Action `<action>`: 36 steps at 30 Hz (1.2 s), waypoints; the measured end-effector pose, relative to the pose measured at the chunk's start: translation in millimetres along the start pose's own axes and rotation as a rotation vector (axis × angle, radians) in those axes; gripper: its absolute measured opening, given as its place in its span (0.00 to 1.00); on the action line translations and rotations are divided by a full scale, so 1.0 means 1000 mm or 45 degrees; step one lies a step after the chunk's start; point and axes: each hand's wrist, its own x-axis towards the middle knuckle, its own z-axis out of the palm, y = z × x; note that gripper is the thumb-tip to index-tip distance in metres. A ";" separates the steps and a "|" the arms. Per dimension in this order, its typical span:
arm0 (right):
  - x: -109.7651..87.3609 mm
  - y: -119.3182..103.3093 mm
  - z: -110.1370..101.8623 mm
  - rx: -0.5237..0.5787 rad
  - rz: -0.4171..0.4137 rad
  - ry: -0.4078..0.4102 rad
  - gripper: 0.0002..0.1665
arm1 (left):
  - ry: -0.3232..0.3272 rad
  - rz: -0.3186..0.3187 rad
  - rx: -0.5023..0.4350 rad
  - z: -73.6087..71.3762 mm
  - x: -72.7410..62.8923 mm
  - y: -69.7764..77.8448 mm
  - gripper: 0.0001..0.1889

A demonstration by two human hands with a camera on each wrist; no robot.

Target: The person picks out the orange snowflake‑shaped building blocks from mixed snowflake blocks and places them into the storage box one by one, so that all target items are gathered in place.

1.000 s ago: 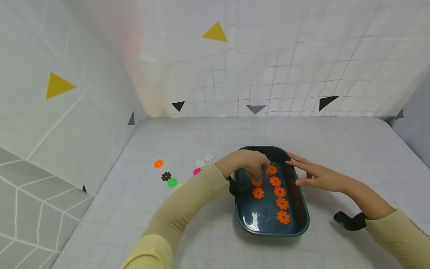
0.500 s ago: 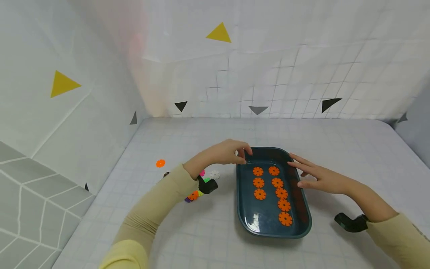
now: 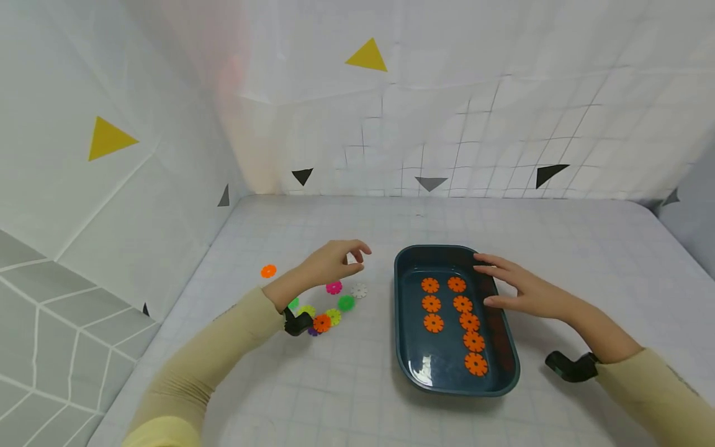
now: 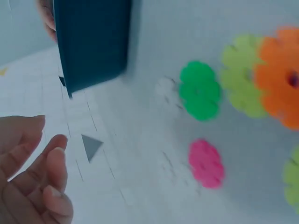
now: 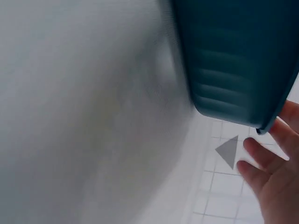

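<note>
My left hand [image 3: 328,261] hovers over the table left of the tray, fingers loosely bent, with nothing between thumb and fingertips in the left wrist view. Close by it lie a pink notched disc [image 3: 334,287], a green disc [image 3: 346,303] and a white disc [image 3: 359,290]. My right hand [image 3: 519,290] is at the far right side of the dark teal tray [image 3: 436,369], its fairly straight fingers at the rim. Inside the tray, orange notched discs form two columns: a left column [image 3: 432,303] of three and a longer right column [image 3: 473,341].
An orange disc [image 3: 322,323] overlaps a yellow disc [image 3: 334,316], with a purple disc [image 3: 314,332] partly under it. Another orange disc [image 3: 269,270] lies alone farther left. A white sheeted wall [image 3: 475,143] rises behind the table.
My left hand has come out of the tray and moved left across its rim to above the loose discs. My right hand has stayed at the tray's right rim.
</note>
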 end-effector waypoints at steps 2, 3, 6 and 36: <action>0.004 0.001 0.001 -0.004 -0.020 0.054 0.34 | 0.015 -0.020 -0.015 -0.002 -0.008 -0.010 0.15; 0.006 0.002 0.002 -0.006 -0.031 0.079 0.34 | 0.026 -0.032 -0.022 -0.003 -0.011 -0.015 0.15; 0.010 0.004 0.002 -0.021 -0.037 0.135 0.33 | 0.044 -0.071 -0.037 -0.009 -0.023 -0.029 0.14; 0.019 0.016 -0.002 0.080 -0.008 0.000 0.29 | 0.065 -0.479 0.024 -0.046 -0.090 -0.130 0.21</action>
